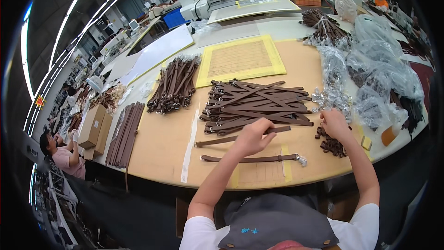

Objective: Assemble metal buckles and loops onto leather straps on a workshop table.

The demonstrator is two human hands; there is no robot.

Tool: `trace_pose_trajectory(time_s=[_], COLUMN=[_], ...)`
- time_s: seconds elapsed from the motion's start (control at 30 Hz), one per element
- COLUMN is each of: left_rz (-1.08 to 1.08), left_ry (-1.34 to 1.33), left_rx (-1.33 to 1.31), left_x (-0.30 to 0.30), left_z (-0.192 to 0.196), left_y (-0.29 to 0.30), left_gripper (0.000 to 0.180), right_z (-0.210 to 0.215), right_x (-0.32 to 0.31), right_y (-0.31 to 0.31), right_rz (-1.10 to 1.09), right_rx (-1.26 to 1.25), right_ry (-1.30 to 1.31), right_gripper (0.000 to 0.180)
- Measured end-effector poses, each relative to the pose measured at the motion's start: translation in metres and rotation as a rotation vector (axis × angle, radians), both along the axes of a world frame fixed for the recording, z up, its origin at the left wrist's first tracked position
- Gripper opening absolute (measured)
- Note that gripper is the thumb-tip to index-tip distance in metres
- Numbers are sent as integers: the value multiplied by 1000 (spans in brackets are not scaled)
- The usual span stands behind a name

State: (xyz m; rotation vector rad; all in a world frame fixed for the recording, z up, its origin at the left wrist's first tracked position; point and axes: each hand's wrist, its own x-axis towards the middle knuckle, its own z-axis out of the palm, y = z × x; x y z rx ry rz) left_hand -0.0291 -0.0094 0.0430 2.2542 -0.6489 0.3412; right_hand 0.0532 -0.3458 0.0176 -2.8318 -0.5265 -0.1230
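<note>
My left hand (253, 138) is closed around a brown leather strap (217, 140), whose ends stick out on both sides of it. Below lies another brown strap (245, 159) with a keeper loop and a silvery metal clasp (301, 160) at its right end. My right hand (335, 124) has its fingers bent together at the near edge of a heap of silvery metal clasps (336, 102); whatever they pinch is hidden. Just under that hand sits a small pile of brown leather loops (334, 147). A big stack of brown buckled straps (259, 104) lies beyond my left hand.
More straps lie in a bundle (173, 85) and a flat row (125, 134) to the left. A yellow-edged board (241, 60) lies at the back. Clear plastic bags (379, 74) crowd the right side. Cardboard boxes (95, 129) and another person (67, 155) are at far left.
</note>
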Motion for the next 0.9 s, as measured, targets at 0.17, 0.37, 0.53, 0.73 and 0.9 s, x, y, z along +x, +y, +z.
trace_pose_trajectory(time_s=[0.17,0.37,0.53,0.73,0.9], left_rz=[-107,-50,-46,-133,-209], left_ry=[248,256,277,346,446], left_rx=[-220,-414,-511,-683,-701], left_x=[8,12,11,13,4], left_z=[-21,-22,-31,-39,-33], left_y=[-26,-27,-16,-10,-7], left_gripper=[23,26,26,26,27], right_z=[14,21,0,-5,-4], right_x=[-7,-32,-27,-36,-49], right_y=[0,63,96,110,114], right_rz=[68,398,345,263,287], right_rx=[601,1251,1467,1773,1859], right_ry=[223,666,547,777,867], right_gripper=[12,14,11,16,27])
